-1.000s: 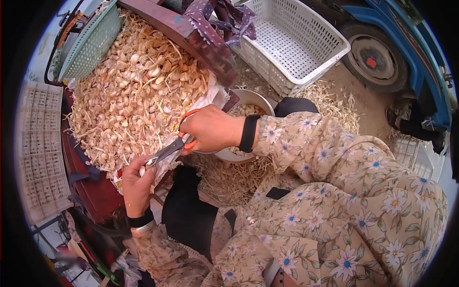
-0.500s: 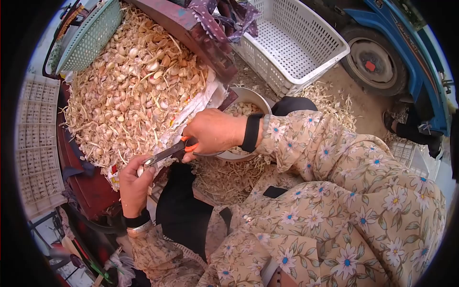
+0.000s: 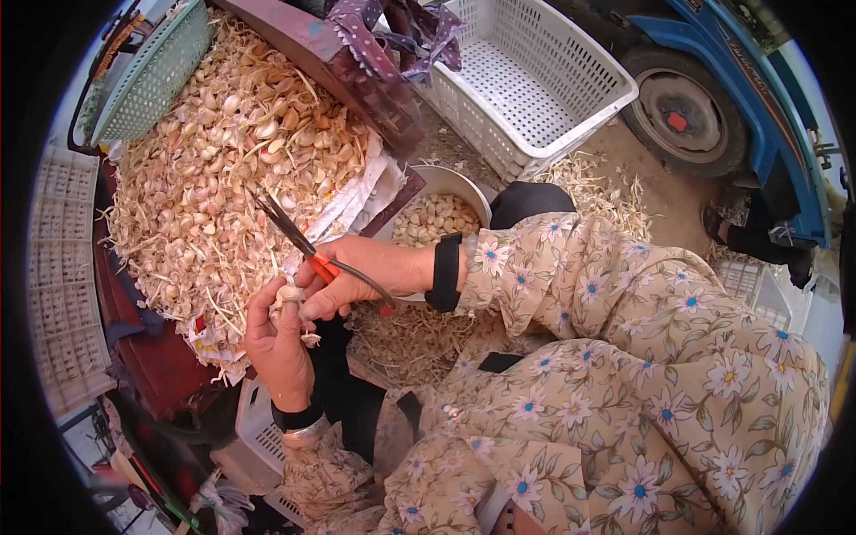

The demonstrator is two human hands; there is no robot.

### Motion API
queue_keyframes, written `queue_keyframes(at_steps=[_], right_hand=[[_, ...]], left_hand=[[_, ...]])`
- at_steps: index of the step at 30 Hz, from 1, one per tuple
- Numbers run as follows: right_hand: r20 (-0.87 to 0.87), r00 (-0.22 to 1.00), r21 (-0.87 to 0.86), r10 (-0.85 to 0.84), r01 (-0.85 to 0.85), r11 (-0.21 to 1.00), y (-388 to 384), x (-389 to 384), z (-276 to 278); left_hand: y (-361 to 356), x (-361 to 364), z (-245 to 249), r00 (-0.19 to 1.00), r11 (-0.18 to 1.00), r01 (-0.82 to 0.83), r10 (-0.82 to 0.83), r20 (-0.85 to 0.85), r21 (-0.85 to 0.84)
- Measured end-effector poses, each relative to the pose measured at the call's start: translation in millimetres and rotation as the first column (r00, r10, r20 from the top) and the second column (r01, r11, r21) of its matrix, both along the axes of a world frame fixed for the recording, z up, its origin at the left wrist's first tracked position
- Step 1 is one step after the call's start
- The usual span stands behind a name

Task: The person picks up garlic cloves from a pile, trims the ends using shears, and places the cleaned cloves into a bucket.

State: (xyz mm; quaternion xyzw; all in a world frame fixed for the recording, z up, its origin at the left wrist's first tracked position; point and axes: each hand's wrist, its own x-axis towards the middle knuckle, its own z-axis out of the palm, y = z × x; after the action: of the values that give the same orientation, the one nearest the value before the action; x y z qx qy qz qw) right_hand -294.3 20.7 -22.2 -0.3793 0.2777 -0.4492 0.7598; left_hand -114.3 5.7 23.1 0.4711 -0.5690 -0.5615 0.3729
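Between the thumb and fingers of my left hand (image 3: pixel 282 357) is a garlic clove (image 3: pixel 287 296) with papery skin. My right hand (image 3: pixel 361 272) has its thumb and fingertips against the same clove. Tucked in that right hand is a pair of scissors (image 3: pixel 292 230) with orange-and-black handles, dark blades pointing up and left over the heap. A large heap of garlic cloves (image 3: pixel 232 169), mixed with dry skins and stalks, lies just beyond both hands. Behind my right wrist stands a pale bucket (image 3: pixel 471 185) holding cloves, partly covered by my forearm.
A white slotted crate (image 3: pixel 526 147) stands beyond the bucket. A mint-green basket (image 3: pixel 147 85) sits at the heap's far left. Peeled skins (image 3: pixel 428 334) litter the ground below. A blue vehicle's wheel (image 3: pixel 682 116) and another person's dark-clothed leg (image 3: pixel 771 245) are at the right.
The scissor blades have come away from the left hand's clove and swung upward. My right hand has moved down and left, its fingers now meeting the clove; more of the bucket shows.
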Motion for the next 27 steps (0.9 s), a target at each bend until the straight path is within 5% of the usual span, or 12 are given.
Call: queue_keyframes(at_steps=[9, 15, 18, 21, 24, 26, 27], right_hand=[[0.010, 1.000, 0.223, -0.003, 0.000, 0.975, 5.6, 3.5, 3.9], [-0.074, 0.989, 0.169, -0.126, 0.137, 0.976, 2.8, 13.5, -9.9], [-0.237, 0.967, 0.101, -0.095, 0.122, 0.987, 2.2, 14.1, -8.0], [-0.177, 0.984, 0.087, 0.006, 0.009, 0.996, -0.5, 4.1, -6.7], [-0.250, 0.955, -0.044, 0.160, -0.177, 0.983, 5.6, -0.8, -2.0], [-0.287, 0.879, -0.084, 0.381, -0.420, 0.904, 13.9, -5.2, 8.7], [-0.294, 0.877, -0.189, 0.380, -0.443, 0.876, 20.1, 3.0, 3.4]], left_hand=[[14.9, -26.3, -35.6, 0.964, 0.954, -0.264, 0.254, -0.081, -0.140], [30.5, -26.0, -36.2, 0.949, 0.916, -0.262, 0.303, 0.093, -0.304], [42.0, -20.6, -21.0, 0.932, 0.902, -0.330, 0.358, 0.053, -0.279], [51.6, 30.2, 7.0, 0.872, 0.863, -0.402, 0.463, 0.158, -0.304], [65.6, 116.9, 26.8, 0.668, 0.799, -0.503, 0.601, 0.439, -0.330], [78.8, 208.9, 16.1, 0.459, 0.907, -0.376, 0.359, 0.812, -0.189], [87.2, 236.3, 11.2, 0.281, 0.955, -0.187, 0.278, 0.919, -0.231]])
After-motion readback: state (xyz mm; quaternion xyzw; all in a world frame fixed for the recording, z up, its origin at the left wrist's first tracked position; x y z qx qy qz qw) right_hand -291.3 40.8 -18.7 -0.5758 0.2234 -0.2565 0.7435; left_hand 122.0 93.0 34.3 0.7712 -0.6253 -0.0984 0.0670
